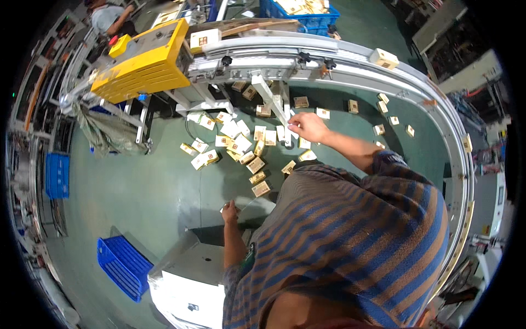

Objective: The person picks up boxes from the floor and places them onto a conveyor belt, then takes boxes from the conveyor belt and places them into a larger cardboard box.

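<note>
My left hand (230, 211) is low over the floor at the lower middle, its fingers closed; a small pale spot shows at the fingertips, too small to name. My right hand (309, 127) reaches out beside a white metal post (269, 98) of the conveyor frame. Its fingers are bent but apart, with nothing visible in them. Below and left of it, many small white and yellow cartons (255, 164) lie scattered and heaped on the green floor. Several more cartons (352, 106) lie apart under the curved conveyor.
A curved conveyor (350, 52) bends around the far and right sides, with a carton (383, 58) on it. A yellow machine housing (145, 66) stands at far left. Blue crates (125, 267) and a white cabinet (189, 290) stand lower left. Another person (109, 19) is at upper left.
</note>
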The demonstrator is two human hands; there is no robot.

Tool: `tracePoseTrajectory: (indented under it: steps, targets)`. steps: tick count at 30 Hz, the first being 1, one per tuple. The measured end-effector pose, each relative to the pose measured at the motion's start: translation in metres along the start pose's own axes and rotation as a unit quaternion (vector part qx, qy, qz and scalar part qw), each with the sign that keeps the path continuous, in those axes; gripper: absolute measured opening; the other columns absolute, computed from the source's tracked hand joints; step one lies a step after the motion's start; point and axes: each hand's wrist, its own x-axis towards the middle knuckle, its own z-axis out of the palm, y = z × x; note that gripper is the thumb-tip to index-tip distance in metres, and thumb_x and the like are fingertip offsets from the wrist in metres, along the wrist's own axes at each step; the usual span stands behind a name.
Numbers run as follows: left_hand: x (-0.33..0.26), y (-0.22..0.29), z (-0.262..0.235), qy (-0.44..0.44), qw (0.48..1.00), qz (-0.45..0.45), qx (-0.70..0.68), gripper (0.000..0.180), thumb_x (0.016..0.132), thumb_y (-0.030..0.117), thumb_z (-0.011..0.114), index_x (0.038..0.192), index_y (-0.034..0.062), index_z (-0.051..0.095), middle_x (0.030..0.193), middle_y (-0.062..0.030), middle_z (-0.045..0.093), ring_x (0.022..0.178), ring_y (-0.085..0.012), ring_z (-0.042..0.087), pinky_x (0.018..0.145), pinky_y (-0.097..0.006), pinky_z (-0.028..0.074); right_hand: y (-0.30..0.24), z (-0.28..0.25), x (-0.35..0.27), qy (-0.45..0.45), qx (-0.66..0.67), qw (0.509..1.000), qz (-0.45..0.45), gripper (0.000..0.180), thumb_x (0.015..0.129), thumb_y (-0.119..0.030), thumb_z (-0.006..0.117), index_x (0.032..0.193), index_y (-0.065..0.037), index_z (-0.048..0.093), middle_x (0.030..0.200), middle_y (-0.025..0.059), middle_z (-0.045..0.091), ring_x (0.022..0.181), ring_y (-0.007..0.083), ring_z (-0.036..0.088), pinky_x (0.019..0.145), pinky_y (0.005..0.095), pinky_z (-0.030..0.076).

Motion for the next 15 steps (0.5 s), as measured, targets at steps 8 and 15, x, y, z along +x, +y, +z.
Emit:
tracePoseTrajectory:
  steps: [8, 15]
  targets:
    - [0.008, 0.088, 0.017, -0.048, 0.991, 0.109, -0.056, 0.037, 0.086, 0.036, 0.058, 0.096, 0.0009, 0.057, 0.076, -0.0033, 0.056, 0.059, -0.011, 0.053, 0.044, -0.023, 0.036, 0.088, -0.062, 0.083, 0.359, -0.094, 0.923, 0.103, 0.05, 0.079, -0.029, 0.062, 0.118, -0.001, 0.05, 0.106, 0.0219, 0.058, 0.098, 0.0357, 0.056, 0.085, 0.0421, 0.044]
    - [0.017, 0.161, 0.071, -0.034, 0.988, 0.145, -0.049, 0.042, 0.085, 0.038, 0.059, 0.104, 0.0012, 0.055, 0.083, -0.0037, 0.058, 0.068, -0.0116, 0.056, 0.046, -0.023, 0.037, 0.135, -0.143, 0.141, 0.35, -0.301, 0.885, 0.065, 0.03, 0.075, -0.017, 0.063, 0.104, -0.01, 0.061, 0.089, 0.0093, 0.059, 0.086, 0.0265, 0.058, 0.075, 0.0382, 0.048]
